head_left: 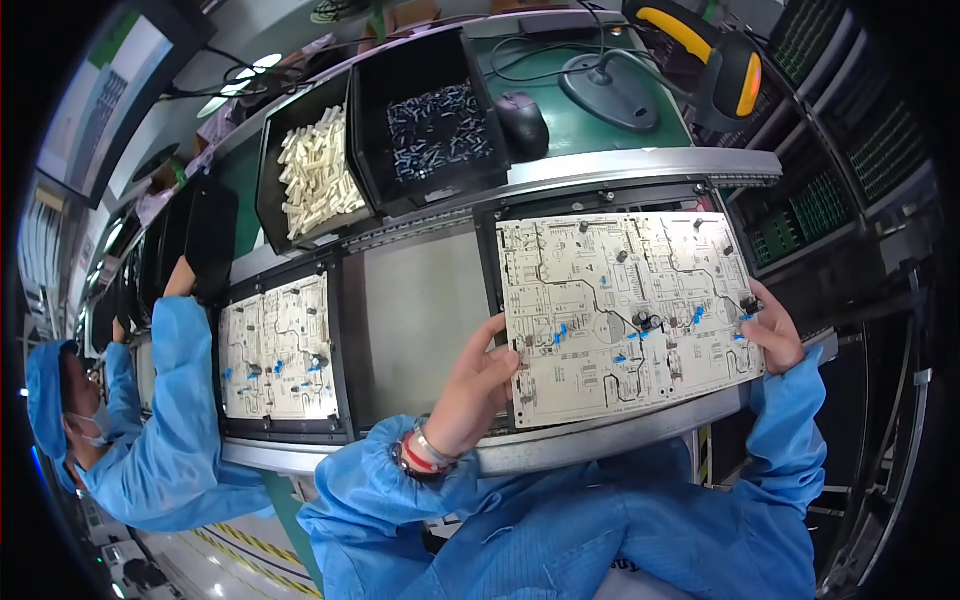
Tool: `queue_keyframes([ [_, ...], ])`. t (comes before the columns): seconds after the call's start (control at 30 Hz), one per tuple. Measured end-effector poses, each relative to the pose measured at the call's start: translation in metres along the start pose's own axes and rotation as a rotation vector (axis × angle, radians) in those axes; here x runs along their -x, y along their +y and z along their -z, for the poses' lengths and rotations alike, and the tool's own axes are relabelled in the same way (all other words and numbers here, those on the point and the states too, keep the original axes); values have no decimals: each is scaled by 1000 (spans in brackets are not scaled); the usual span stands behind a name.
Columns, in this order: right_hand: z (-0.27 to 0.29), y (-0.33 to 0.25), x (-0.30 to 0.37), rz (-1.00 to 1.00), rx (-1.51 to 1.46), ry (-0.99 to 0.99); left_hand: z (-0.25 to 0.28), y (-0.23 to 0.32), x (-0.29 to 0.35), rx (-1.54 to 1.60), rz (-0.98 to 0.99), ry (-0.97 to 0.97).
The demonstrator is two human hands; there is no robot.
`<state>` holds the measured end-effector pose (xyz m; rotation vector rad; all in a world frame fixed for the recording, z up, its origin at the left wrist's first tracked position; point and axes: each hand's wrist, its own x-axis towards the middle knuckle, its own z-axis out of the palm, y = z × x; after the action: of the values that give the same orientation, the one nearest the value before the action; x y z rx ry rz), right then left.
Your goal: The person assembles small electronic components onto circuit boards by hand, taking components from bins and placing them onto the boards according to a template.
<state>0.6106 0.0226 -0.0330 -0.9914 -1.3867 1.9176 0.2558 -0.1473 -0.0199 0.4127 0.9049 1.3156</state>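
A large white circuit board (570,280) with blue and black parts on it is held at both side edges, over a black frame (487,235). My left hand (472,385) grips its left edge, thumb on top and fingers partly under it. On the opposite edge my right hand (776,330) pinches the board near the lower right, with the thumb over the top. The board covers most of the frame, so I cannot tell whether it rests there or is lifted slightly.
Black bins hold cream-coloured parts (318,175) and small dark parts (440,130). Behind the rail lie a mouse (523,124) and a yellow-black scanner (735,75) on a stand. At left, a blue-sleeved co-worker (160,400) reaches past another board (280,350). Green boards (800,225) fill racks at right.
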Motion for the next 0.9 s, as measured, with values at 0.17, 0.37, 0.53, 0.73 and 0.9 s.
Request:
queue_keyframes([
  [0.17,-2,8,-13,111,90,75,12,23,11,-422,-5,92],
  [0.37,-3,18,-30,72,184,136,40,37,28,-643,-245,128],
  [0.53,-9,10,-43,62,231,87,49,28,30,-663,-294,163],
  [0.73,-18,14,-43,35,326,138,41,24,31,-965,-353,69],
  [0.9,-22,4,-39,80,375,139,31,13,26,-1618,-643,-239],
])
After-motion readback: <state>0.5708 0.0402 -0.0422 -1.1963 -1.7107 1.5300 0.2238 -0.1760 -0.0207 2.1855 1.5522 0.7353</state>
